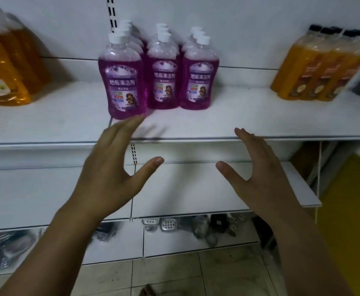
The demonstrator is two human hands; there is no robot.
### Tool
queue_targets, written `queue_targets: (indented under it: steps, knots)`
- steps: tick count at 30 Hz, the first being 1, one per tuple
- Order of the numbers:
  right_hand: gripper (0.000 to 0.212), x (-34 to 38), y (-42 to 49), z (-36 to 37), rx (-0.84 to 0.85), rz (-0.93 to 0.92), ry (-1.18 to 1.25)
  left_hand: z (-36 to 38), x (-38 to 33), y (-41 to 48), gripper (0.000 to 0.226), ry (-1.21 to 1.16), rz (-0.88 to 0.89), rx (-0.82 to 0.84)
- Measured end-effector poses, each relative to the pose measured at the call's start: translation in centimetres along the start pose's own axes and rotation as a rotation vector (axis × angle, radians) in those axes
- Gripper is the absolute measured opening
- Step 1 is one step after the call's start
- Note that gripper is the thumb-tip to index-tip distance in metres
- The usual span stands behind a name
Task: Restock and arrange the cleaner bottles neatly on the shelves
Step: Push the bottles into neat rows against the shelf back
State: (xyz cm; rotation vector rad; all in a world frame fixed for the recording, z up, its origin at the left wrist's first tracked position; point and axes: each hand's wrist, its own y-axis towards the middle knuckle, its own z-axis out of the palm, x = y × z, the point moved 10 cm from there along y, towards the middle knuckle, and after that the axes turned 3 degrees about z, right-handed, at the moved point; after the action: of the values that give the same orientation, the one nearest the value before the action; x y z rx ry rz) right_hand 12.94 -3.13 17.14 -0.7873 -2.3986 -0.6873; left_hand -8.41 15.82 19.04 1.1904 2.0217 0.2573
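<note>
Purple cleaner bottles with white caps stand in three rows on the white upper shelf (249,124). The front left bottle (122,82) sits a little further forward than the front middle bottle (163,79) and the front right bottle (199,80). My left hand (110,167) is open, palm inward, and its fingertips almost touch the base of the front left bottle. My right hand (258,169) is open too, held in front of the shelf edge, well clear of the bottles. Neither hand holds anything.
Orange liquid bottles (5,67) stand at the shelf's far left, and orange bottles with dark caps (318,67) at its far right. A white lower shelf (46,195) lies beneath my hands. Small hardware items (196,226) sit on the lowest shelf above a tiled floor.
</note>
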Motion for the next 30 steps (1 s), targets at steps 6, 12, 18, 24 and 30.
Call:
queue_targets:
  steps: [6,12,18,24,30]
  knots:
    - [0.076,-5.9,-9.5,-4.9,-0.065,0.185,0.043,9.2,-7.6,-4.3,0.083,-0.124,0.095,0.299]
    - [0.075,-13.9,-19.8,-10.4,-0.134,0.411,-0.015,17.6,-16.3,-5.8,0.079,-0.118,0.317,0.487]
    - [0.076,-19.7,-26.8,-15.8,-0.232,0.629,-0.06,24.8,-25.0,-6.5,0.077,-0.173,0.481,0.624]
    - [0.078,-24.0,-27.9,-20.2,-0.298,0.723,-0.115,31.8,-31.0,-4.7,0.081,-0.217,0.548,0.72]
    - [0.076,-28.5,-22.3,-24.7,-0.319,0.742,-0.199,37.7,-36.9,1.4,0.084,-0.27,0.635,0.732]
